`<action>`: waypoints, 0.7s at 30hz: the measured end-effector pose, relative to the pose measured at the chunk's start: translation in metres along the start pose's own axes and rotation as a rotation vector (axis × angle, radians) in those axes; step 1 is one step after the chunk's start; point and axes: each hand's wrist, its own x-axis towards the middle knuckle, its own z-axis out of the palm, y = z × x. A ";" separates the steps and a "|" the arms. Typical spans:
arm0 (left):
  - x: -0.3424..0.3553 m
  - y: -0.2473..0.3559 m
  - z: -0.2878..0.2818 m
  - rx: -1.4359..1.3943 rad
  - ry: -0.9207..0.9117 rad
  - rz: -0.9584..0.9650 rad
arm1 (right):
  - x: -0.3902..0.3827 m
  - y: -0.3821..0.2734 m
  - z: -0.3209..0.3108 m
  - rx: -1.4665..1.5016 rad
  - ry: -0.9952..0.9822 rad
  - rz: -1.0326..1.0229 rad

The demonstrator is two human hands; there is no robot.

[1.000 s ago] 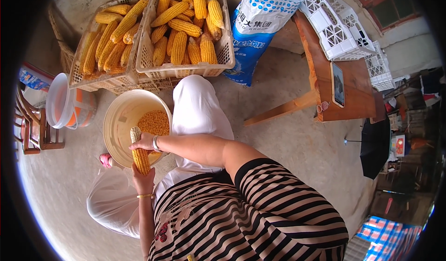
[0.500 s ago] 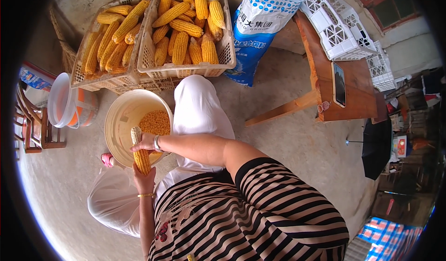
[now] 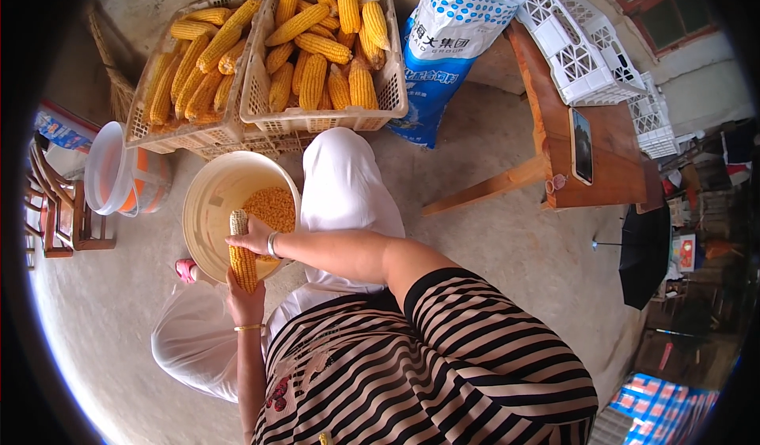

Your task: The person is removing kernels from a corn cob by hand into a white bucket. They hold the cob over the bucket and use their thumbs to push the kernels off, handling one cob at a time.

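Note:
My left hand grips the lower end of a yellow corn cob, held upright over the near part of a cream bucket. My right hand, with a silver bangle at its wrist, wraps round the cob's upper part, thumb across it; the cob's top looks paler. Loose yellow kernels lie in the bottom of the bucket, beside my white-trousered knee.
Two plastic crates of cobs stand ahead, a blue-white sack right of them. At right are a wooden table with phone and white crates, and a black umbrella. Left are a clear bucket, chair and broom.
The whole view has shifted slightly, so the surroundings sit a little further right. Both hands and the cob appear slightly higher; their grip looks much the same.

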 end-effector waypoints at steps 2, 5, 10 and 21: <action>0.002 0.002 0.000 0.041 -0.022 -0.019 | -0.002 0.003 0.002 -0.191 0.249 -0.157; 0.003 -0.001 0.003 0.059 -0.025 -0.004 | 0.011 0.004 -0.007 -0.300 0.039 -0.077; 0.005 -0.009 0.004 -0.027 0.002 0.034 | 0.017 -0.007 -0.013 0.020 -0.242 0.143; 0.011 -0.018 0.008 -0.150 -0.072 -0.047 | 0.022 0.005 -0.012 -0.092 -0.146 0.104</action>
